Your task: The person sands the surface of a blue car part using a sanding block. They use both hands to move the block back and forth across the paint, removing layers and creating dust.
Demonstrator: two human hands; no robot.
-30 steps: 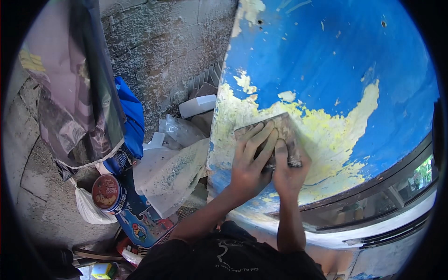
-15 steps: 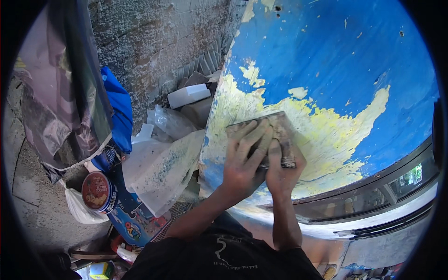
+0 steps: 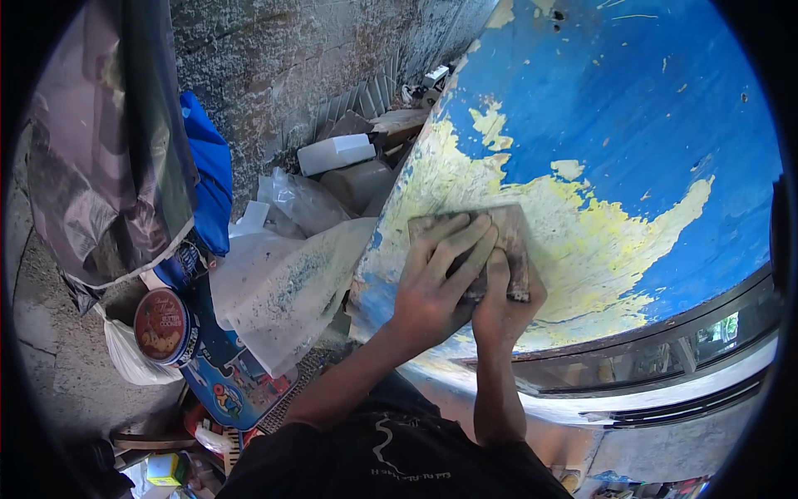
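Both hands press a flat, square, grimy sanding block (image 3: 513, 233) against a large panel (image 3: 640, 125). Blue paint covers much of the panel, with a worn cream and yellow patch under and around the block. My left hand (image 3: 434, 283) lies over the block's left half, fingers bent across its top. On the right side, my right hand (image 3: 505, 306) grips the block's edge, its thumb on top and its other fingers largely hidden. The block's underside cannot be seen.
Left of the panel lie a translucent plastic sheet (image 3: 291, 283), a white box (image 3: 336, 154) and clear plastic bags (image 3: 303, 200). A round cookie tin (image 3: 165, 326) stands near a hanging dark tarp (image 3: 108, 158). Behind is a rough wall (image 3: 258, 75); a window frame (image 3: 648, 362) runs along the lower right.
The view has shifted, so the panel appears farther right. Against the panel, both hands and the block have slid left toward its left edge, still holding on.
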